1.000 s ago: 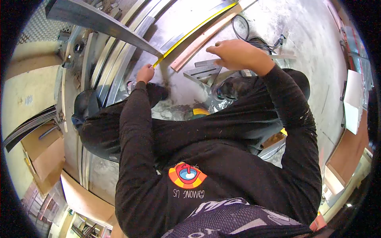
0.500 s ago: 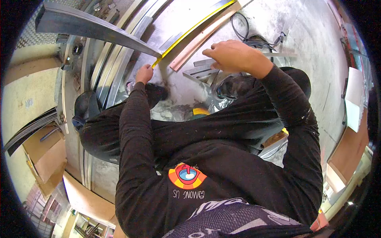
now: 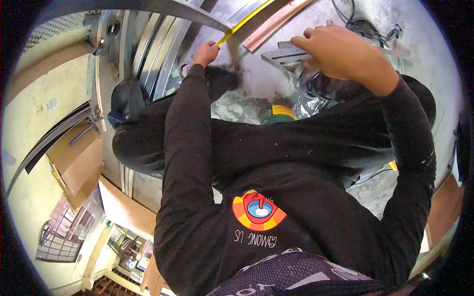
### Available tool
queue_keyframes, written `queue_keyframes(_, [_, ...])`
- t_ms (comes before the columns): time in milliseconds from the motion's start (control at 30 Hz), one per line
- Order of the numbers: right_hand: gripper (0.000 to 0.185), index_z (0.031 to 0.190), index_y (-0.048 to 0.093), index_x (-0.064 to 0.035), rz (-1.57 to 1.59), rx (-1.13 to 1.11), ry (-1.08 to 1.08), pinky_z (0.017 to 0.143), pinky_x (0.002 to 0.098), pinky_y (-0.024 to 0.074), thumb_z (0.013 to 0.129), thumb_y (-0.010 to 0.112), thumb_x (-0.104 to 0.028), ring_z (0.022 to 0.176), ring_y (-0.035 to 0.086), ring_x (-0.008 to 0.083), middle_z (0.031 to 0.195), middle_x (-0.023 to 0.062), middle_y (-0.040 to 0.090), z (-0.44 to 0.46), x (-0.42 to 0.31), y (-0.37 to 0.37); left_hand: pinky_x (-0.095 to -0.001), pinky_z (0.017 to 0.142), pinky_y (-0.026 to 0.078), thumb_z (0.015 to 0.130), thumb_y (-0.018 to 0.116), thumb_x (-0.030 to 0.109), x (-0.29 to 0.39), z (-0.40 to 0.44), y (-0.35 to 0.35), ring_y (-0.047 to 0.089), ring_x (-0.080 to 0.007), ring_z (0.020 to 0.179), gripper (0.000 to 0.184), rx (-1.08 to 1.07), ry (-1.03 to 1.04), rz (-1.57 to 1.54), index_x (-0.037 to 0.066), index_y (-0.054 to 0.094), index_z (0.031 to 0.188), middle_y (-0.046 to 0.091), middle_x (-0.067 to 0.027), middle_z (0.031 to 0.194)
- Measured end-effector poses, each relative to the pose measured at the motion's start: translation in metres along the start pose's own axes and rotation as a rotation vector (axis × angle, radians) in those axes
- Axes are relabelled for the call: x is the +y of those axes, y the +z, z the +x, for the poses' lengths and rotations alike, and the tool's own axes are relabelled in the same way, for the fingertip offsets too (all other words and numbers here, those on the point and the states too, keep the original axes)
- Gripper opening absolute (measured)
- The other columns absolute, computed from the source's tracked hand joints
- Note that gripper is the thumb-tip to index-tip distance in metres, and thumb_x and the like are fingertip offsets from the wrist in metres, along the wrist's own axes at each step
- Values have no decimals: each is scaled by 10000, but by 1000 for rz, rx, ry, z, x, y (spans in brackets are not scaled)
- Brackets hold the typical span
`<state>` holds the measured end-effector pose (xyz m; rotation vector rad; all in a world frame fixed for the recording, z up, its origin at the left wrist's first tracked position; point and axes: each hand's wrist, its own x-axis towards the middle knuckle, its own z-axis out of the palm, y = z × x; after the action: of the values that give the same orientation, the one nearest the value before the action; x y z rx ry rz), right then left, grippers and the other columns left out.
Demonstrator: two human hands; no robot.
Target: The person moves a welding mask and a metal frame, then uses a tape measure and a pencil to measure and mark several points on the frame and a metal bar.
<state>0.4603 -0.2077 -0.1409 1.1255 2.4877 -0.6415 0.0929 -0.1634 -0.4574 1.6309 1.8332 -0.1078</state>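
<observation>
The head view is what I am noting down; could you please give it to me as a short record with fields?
Left hand: gripping one end of the yellow tape measure
Right hand: above the floor, fingers bent; any hold is hidden
Tape measure: drawn out, passing the end of a metal bar
Beside it: wooden strip, lying apart

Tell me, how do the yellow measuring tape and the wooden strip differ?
Colour: the yellow measuring tape is bright yellow; the wooden strip is pinkish brown.
Width: the tape looks narrow, the strip clearly wider.
Handling: the left hand grips the tape's near end, while no hand touches the strip.
Both are long and run past the picture's top edge.
</observation>
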Motion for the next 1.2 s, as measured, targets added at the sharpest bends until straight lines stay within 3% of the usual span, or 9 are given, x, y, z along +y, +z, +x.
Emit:
queue_keyframes(133, [298,1046,590,-63,-48,134,-42,792,463,509,792,670,-196,927,637,348,935,149,643,0,1,9,-452,812,488,809,540,336,-9,9,2,640,-379,925,314,-116,-21,-70,151,730,977,685,-188,953])
queue_keyframes(167, [438,1211,547,-80,-40,63,-51,834,444,472,803,676,-167,948,607,340,1009,146,616,0,2,7,-439,789,494,806,547,334,-13,14,4,649,-357,889,312,-120,23,-95,139,731,966,689,-175,931])
queue_keyframes(533, [405,1171,566,-63,-66,58,-30,807,456,506,798,678,-176,939,625,360,1000,167,629,1,-3,7,-381,680,505,804,532,232,-20,28,6,653,-244,721,274,-265,70,-236,94,730,934,699,-113,827])
queue_keyframes(567, [409,1177,563,-62,-55,51,-24,811,456,504,800,677,-173,939,622,365,1002,167,627,1,-3,7,-387,689,506,796,540,232,-22,28,1,656,-257,743,274,-238,307,-6,103,729,945,698,-120,844])
queue_keyframes(667, [420,1189,556,-61,-39,52,-27,823,454,499,800,676,-164,946,615,373,1008,170,621,2,-2,11,-393,698,507,791,543,226,-12,24,-2,658,-261,759,274,-291,89,-96,116,728,960,699,-119,852])
queue_keyframes(700, [427,1196,552,-61,-38,56,-28,831,453,496,799,677,-159,954,610,375,1013,172,618,3,-2,12,-292,588,475,893,547,194,-19,32,4,585,-107,661,193,-321,118,-142,84,701,931,628,-27,737])
queue_keyframes(833, [440,1209,547,-66,-29,28,7,845,454,488,798,679,-151,973,600,373,1024,174,611,4,-3,15,-324,618,509,880,562,194,-27,35,6,631,-154,694,189,-229,457,134,97,705,956,652,-53,750])
queue_keyframes(1000, [472,1236,540,-78,-54,10,9,836,460,483,799,688,-175,975,589,372,1028,164,607,6,-2,16,-397,710,545,833,599,167,-8,26,-7,672,-287,818,206,-308,388,295,98,696,1001,691,-109,898])
queue_keyframes(1200, [499,1229,549,-80,-29,32,-13,812,462,486,772,715,-192,938,598,373,989,158,619,8,1,19,-384,729,551,833,612,170,-10,27,0,680,-268,806,219,-320,218,92,128,704,1027,698,-102,918])
